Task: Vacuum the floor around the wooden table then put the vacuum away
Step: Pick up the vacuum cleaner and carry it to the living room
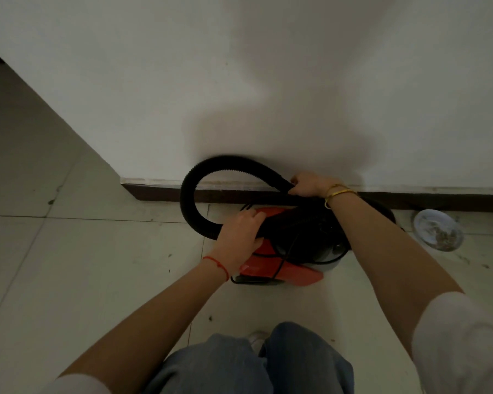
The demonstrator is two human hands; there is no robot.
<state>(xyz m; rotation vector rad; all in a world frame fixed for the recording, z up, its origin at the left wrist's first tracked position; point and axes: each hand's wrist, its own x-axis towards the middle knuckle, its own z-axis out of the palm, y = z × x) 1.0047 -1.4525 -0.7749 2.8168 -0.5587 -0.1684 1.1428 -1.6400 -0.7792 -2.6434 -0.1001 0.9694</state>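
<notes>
While right hand [306,184] clamps the hose [187,194] and left hand [239,233] grips the vacuum [282,268], coil hose snugly against the wall [239,81].

One head-worn view, aimed steeply down and forward.

The scene is seen from above by a single wide-angle camera. The left hand [239,237] and right hand [308,185] are caught close, mid-frame, with the vacuum [285,251] just beneath them. Beyond the hands a wall [239,81] is faced; nearer than the hands, knees are framed.
</notes>
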